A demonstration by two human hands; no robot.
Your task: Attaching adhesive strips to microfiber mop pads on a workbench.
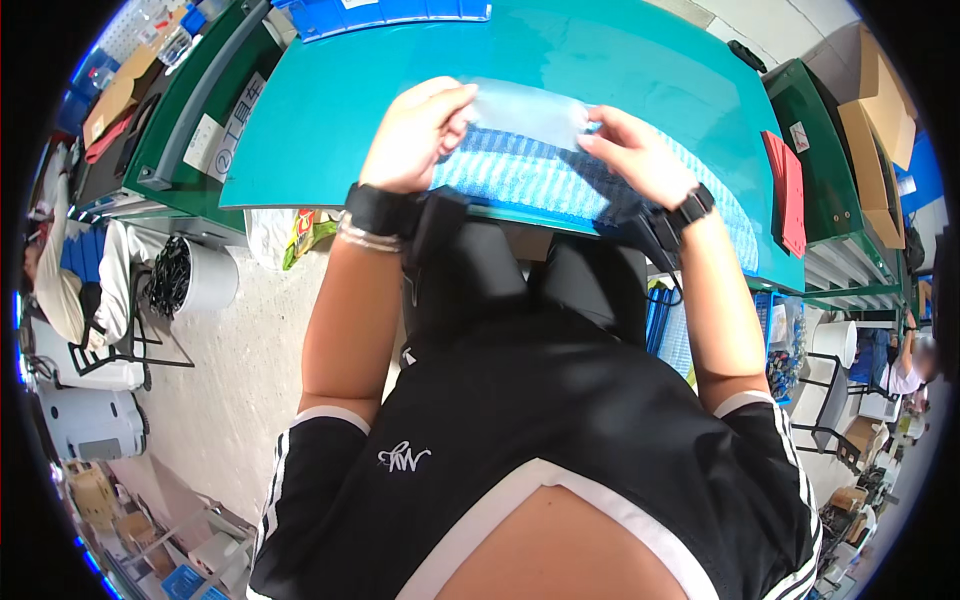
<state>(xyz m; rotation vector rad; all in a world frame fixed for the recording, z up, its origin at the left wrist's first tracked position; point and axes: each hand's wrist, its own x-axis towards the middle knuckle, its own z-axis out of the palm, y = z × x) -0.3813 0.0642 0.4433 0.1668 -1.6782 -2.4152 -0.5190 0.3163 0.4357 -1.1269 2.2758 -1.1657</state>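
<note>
A clear, frosted plastic bag or sleeve is stretched between my two hands above the table. My left hand pinches its left end, with the fingers curled in. At the other end, my right hand grips the right edge between thumb and fingers. Beneath them a blue-and-white striped towel lies along the near edge of the green table mat. Whether the bag holds anything cannot be made out. Both wrists wear black straps with small boxy devices.
A blue plastic bin stands at the table's far left. Red cards or folders lie by the right edge. Green cabinets flank both sides, with an open cardboard box on the right one. A white bucket of black items sits on the floor left.
</note>
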